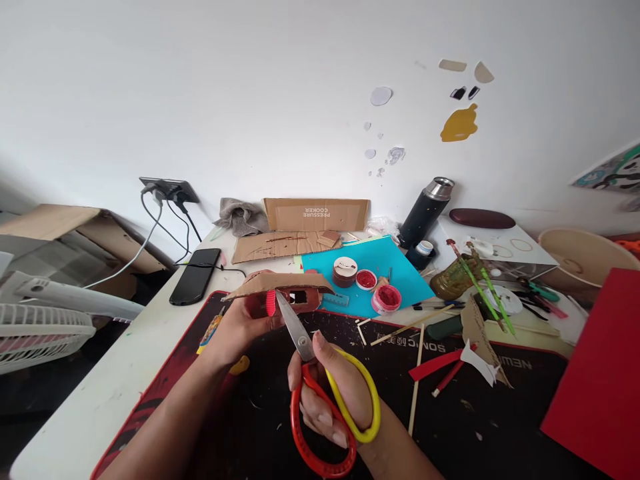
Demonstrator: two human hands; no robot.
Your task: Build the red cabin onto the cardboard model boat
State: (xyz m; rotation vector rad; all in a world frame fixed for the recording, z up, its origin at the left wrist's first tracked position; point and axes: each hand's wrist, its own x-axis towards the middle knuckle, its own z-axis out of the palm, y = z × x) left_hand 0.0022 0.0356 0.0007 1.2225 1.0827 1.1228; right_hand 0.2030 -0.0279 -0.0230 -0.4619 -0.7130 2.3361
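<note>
My right hand (pixel 333 393) is closed round a pair of scissors (pixel 300 333) with one red and one yellow handle loop. The blades look closed together, their tip against a small cardboard model (pixel 305 300) that looks like a little house with a sloping roof. My left hand (pixel 247 330) grips that model from the left, fingers partly hidden behind it. A ridged red piece (pixel 271 303) sits on its front near the scissor tip, beside a cut-out opening. Whether the tip touches the red piece, I cannot tell.
A black desk mat (pixel 260 413) lies under my hands. Beyond stand open paint pots (pixel 387 298) on a blue sheet (pixel 410 280), and a black flask (pixel 427 213). A phone (pixel 195 277) lies left, near a white fan (pixel 45 333). Red card (pixel 600 380) is at right.
</note>
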